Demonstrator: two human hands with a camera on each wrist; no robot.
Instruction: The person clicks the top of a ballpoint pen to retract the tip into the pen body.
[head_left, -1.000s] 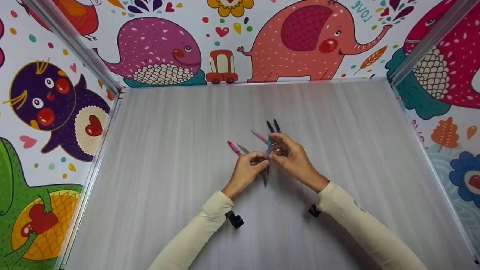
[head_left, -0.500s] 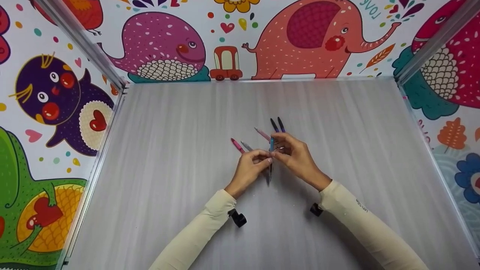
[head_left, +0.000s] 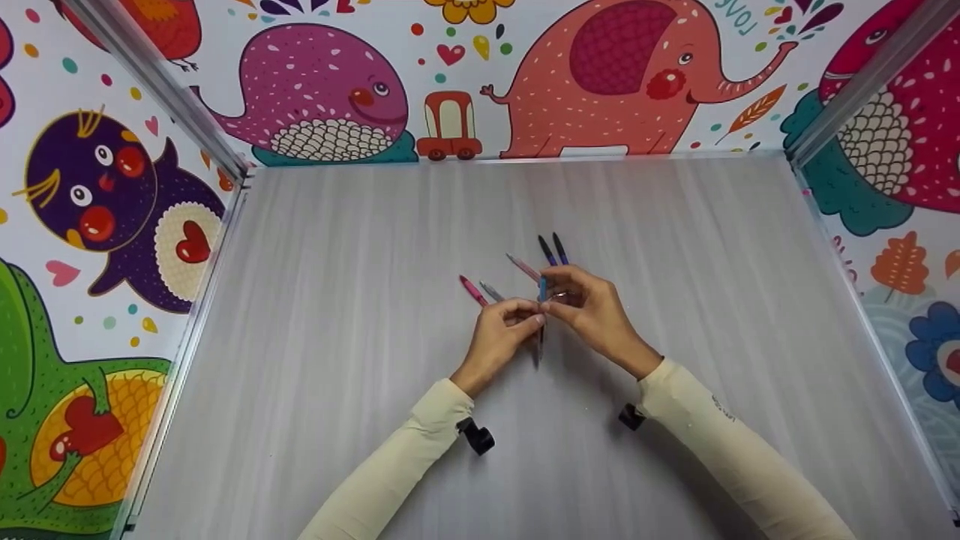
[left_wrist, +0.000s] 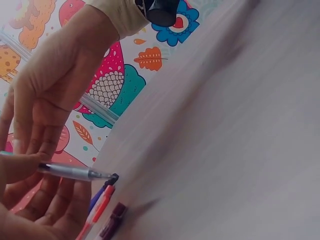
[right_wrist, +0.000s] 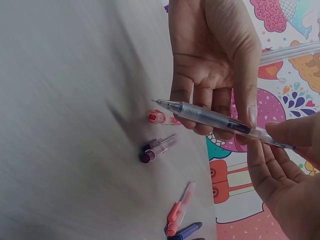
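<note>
I hold a clear-barrelled pen point(right_wrist: 220, 120) between both my hands above the middle of the grey table point(head_left: 300, 337). My left hand point(head_left: 501, 334) has its thumb and fingertips curled round the pen's lower half; in the right wrist view the metal tip pokes free at about 10 o'clock from those fingers point(right_wrist: 200, 107). My right hand point(head_left: 592, 311) pinches the upper end, where a blue part of the pen point(head_left: 541, 289) shows in the head view. The barrel runs roughly from 6 to 12 o'clock between the two hands, lifted off the table.

Other pens lie on the table around my hands. At 11 o'clock of my left hand lies a pink pen point(head_left: 472, 289), with a greyish pen point(head_left: 491, 291) just beside it. At 12 o'clock of my right hand two dark pens point(head_left: 553, 248) lie side by side, and a pale pink pen point(head_left: 523, 267) sits at about 10 o'clock of that hand. In the right wrist view a purple-capped pen point(right_wrist: 157, 148) lies below my left fingers, near a red pen point(right_wrist: 179, 210).

Cartoon-animal walls point(head_left: 330, 97) enclose the table, and cream sleeves point(head_left: 420, 442) cover both my forearms.
</note>
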